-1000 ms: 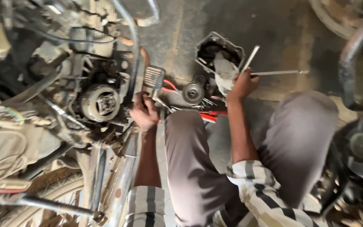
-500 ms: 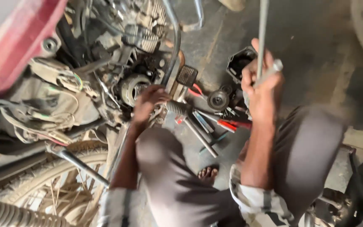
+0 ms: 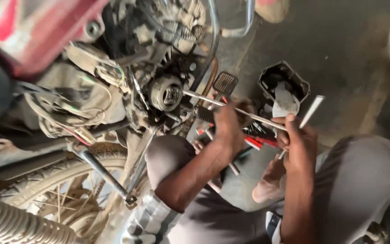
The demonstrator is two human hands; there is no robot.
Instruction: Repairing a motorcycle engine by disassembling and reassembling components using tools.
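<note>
Left hand (image 3: 229,124): forearm bare, reaching up and forward from between knees, back of hand toward camera, fingers curled shut around thin shaft. Right hand (image 3: 299,142): forearm bare, rising almost vertical from lower edge of view, wrist straight, fingers (image 3: 281,135) wrapped closed around same shaft's near end, thumb on top. Hands near each other, not touching, left ahead of right. Checked sleeves rolled at both elbows. Knees bent, squatting.

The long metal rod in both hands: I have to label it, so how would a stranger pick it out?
Start at the motorcycle engine and its round grey hub. The rod runs from that hub through the left hand to the right hand. Unlike the red-handled tools on the floor, it is bare, thin and raised.
</note>
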